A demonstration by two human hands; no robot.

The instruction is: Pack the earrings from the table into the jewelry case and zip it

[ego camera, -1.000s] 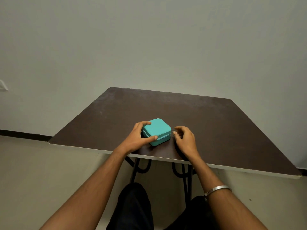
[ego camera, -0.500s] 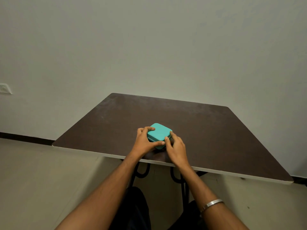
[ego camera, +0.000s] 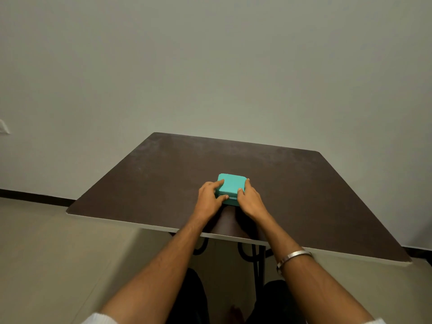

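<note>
On table (ego camera: 163, 183), both hands' grip around case (ego camera: 230, 187)

1 teal jewelry case (ego camera: 231, 187), closed, at table centre; 1 dark brown table (ego camera: 304, 195); 2 hands on the case: left hand (ego camera: 209, 202) at its 9 o'clock, right hand (ego camera: 251, 202) at its 3 o'clock; 1 silver bangle (ego camera: 293, 257) on right wrist; 1 wall switch plate (ego camera: 3, 127) at 9 o'clock of frame
</note>
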